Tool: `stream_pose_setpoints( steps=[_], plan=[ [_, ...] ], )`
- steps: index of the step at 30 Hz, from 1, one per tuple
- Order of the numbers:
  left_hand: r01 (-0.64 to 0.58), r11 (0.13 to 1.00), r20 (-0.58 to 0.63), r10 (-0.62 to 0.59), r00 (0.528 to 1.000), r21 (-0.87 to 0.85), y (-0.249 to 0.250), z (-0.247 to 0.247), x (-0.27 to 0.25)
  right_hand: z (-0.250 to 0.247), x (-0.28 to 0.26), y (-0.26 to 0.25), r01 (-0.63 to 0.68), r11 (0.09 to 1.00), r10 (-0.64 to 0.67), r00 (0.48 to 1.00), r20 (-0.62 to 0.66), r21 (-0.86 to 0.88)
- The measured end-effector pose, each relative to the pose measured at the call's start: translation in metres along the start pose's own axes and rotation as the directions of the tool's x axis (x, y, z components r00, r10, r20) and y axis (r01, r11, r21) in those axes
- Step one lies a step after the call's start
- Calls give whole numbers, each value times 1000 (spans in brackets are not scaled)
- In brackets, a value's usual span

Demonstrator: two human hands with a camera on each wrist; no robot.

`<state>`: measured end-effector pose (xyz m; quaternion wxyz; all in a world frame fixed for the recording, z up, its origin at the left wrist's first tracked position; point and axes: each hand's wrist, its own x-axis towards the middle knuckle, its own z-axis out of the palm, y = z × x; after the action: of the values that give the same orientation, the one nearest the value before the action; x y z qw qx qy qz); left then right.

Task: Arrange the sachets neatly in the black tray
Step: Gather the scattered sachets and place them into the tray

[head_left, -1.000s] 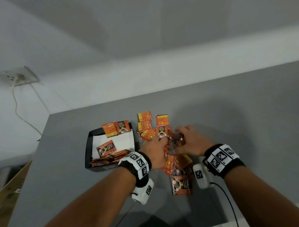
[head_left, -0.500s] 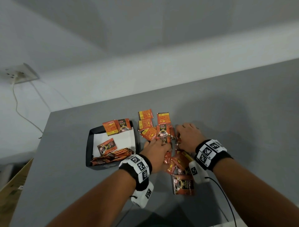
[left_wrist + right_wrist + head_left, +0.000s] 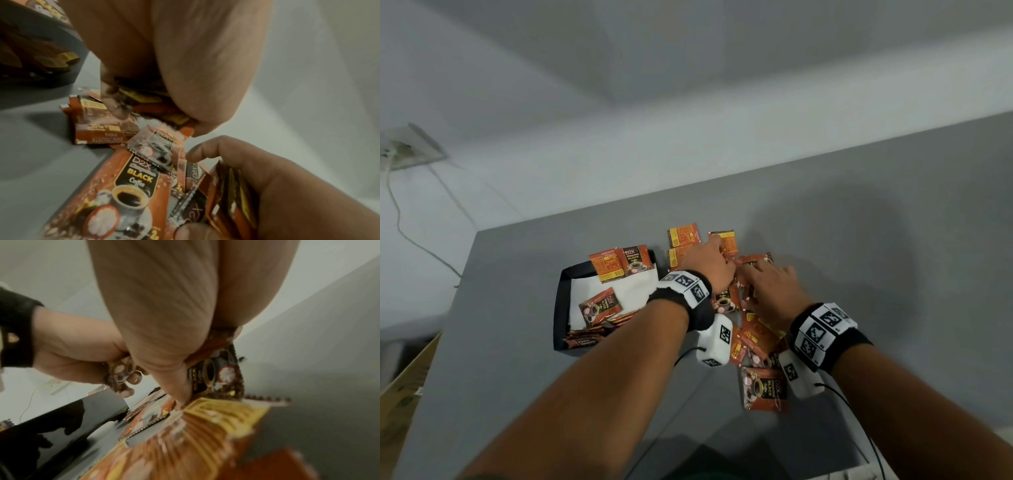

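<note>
Both hands pinch sachets (image 3: 726, 301) – left (image 3: 707, 265), right (image 3: 770, 287); square the edges before the tray (image 3: 561, 308).

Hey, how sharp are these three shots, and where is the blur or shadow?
Head view: mostly sharp, straight edges bowed, hands' soft shadows on the grey table. Left wrist view: dim, the orange-brown coffee sachet print is legible, the black tray smeared. Right wrist view: near sachets blurred, glare on the tray wall.

both hands side by side, left hand (image 3: 708, 268) fingers curled, right hand (image 3: 774, 291) pinching
</note>
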<state>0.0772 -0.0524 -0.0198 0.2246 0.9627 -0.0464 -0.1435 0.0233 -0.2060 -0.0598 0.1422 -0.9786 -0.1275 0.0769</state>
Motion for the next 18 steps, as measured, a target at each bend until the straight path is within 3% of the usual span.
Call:
stream_pose_setpoints(
  steps=[5,9,11,15,18],
  plan=[
    [74,986,61,-84,995,146,0,17,15,-5,-2,5,-62,991,60,998,14,121],
    [123,987,140,-137,981,108,-5,28,18,-28,11,18,-153,955,149,988,34,253],
    [121,988,163,-136,977,99,-4,28,17,-38,21,25,-123,960,120,992,27,251],
    [81,993,139,-93,986,92,-5,31,14,-45,39,24,-95,971,66,988,138,219],
    [66,994,112,-75,991,84,-5,36,10,-40,48,19,-1,997,-15,981,195,81]
  ],
)
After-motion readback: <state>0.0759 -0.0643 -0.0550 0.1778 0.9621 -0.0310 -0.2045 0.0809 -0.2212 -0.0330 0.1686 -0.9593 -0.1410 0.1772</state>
